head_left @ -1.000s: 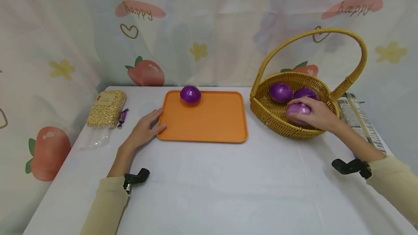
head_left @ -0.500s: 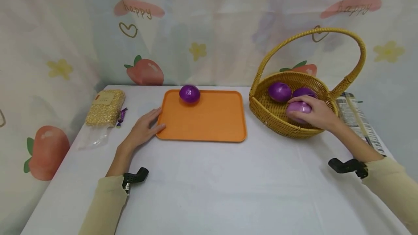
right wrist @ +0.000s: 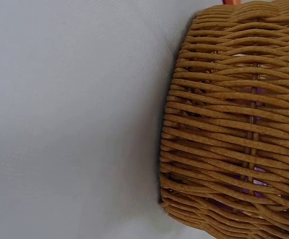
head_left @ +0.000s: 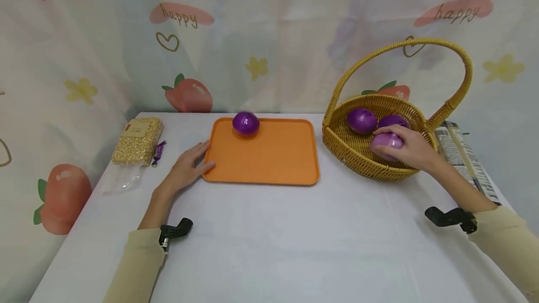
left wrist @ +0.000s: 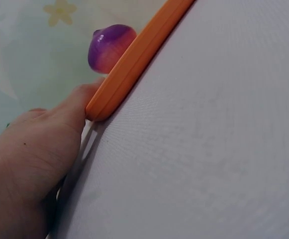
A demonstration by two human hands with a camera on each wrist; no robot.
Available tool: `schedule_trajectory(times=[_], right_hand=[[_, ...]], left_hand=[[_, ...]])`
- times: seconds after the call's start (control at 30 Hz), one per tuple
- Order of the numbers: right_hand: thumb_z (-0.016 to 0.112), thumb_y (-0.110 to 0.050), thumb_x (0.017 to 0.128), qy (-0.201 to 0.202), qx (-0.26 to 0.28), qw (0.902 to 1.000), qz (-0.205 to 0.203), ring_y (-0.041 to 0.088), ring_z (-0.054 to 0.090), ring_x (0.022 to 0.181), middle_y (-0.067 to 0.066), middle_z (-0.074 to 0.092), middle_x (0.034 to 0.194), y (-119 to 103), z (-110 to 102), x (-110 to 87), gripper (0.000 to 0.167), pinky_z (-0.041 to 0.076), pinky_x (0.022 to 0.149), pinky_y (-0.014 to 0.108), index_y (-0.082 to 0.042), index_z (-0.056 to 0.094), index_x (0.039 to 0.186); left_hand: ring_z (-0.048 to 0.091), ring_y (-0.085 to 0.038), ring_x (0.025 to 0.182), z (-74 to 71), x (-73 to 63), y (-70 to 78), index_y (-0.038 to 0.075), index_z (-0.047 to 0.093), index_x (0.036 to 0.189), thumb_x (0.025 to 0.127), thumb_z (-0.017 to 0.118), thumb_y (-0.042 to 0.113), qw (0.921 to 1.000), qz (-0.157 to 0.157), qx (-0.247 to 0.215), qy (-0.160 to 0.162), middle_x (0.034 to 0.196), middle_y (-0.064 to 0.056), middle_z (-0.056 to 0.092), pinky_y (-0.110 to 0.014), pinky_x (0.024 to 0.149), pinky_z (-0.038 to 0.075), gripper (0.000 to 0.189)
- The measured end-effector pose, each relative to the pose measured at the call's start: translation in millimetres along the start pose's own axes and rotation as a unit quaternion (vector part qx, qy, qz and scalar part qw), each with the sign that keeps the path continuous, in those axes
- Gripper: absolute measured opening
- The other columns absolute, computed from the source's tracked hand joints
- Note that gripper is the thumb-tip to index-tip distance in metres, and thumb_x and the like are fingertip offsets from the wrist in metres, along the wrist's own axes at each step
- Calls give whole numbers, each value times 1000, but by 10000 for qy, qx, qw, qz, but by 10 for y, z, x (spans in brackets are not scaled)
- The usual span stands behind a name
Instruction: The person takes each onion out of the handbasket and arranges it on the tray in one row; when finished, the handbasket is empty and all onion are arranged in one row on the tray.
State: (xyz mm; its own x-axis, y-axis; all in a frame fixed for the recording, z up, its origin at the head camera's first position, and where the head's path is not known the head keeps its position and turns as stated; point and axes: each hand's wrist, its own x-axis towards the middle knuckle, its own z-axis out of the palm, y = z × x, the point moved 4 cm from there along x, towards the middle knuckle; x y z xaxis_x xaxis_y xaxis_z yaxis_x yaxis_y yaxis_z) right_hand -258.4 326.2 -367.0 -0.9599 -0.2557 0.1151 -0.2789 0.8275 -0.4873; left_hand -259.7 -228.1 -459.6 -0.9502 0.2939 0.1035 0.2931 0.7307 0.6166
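Note:
My right hand (head_left: 406,147) reaches over the near rim of a wicker basket (head_left: 358,160) and grips a light purple onion (head_left: 385,144), shiny and possibly plastic, inside it. Behind it in the basket lie two darker purple onions, one at the left (head_left: 361,120) and one partly hidden by the hand (head_left: 393,121). Another purple onion (head_left: 246,123) rests on the orange tray (head_left: 269,162), by its far edge. My left hand (head_left: 185,167) touches the tray's left side with spread, relaxed fingers, the thumb at the near left corner. In the right wrist view the basket wall (right wrist: 234,119) hides the right hand.
At the far left lies a vacuum bag of pale yellow grains or beans (head_left: 138,141), with a purple-wrapped candy (head_left: 157,154) beside it. Folded newspaper (head_left: 465,158) lies right of the basket. The basket's tall handle (head_left: 404,46) arches above it. A printed curtain (head_left: 286,50) stands behind the table.
The head view shifts slightly up and down. My right hand keeps its grip on the light onion and has barely moved; the left hand stays at the tray.

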Motion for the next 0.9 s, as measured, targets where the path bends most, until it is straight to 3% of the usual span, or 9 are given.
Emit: schedule_trajectory(times=[0.23,0.43,0.67,0.9], right_hand=[[69,-26,87,96,43,9998,-173,45,54,107,26,57,126,-15,-22,-3,43,49,83,68,-9,59,125],[70,-28,87,17,206,9998,54,46,51,110,26,53,130,-20,-50,-7,46,47,86,69,-10,58,128],[73,-26,86,43,415,9990,150,42,52,109,21,51,135,-111,-121,-31,48,52,81,56,-13,57,129],[70,-30,88,-64,486,9981,382,45,49,114,18,48,139,-233,-165,-63,51,49,86,63,-16,54,134]], left_hand=[[26,-34,148,1,-3,17,12,35,151,92,65,37,10000,4,-46,30,158,-8,34,-56,120,22,71],[25,-34,148,-8,8,26,12,35,151,92,65,37,10000,43,-49,45,158,-8,34,-56,120,21,71],[25,-34,148,3,-11,8,12,34,152,92,65,38,10000,-16,5,-44,158,-8,33,-56,120,21,72],[24,-32,149,3,3,11,16,33,152,93,63,40,9999,-91,14,-97,159,-4,32,-54,121,21,71]])
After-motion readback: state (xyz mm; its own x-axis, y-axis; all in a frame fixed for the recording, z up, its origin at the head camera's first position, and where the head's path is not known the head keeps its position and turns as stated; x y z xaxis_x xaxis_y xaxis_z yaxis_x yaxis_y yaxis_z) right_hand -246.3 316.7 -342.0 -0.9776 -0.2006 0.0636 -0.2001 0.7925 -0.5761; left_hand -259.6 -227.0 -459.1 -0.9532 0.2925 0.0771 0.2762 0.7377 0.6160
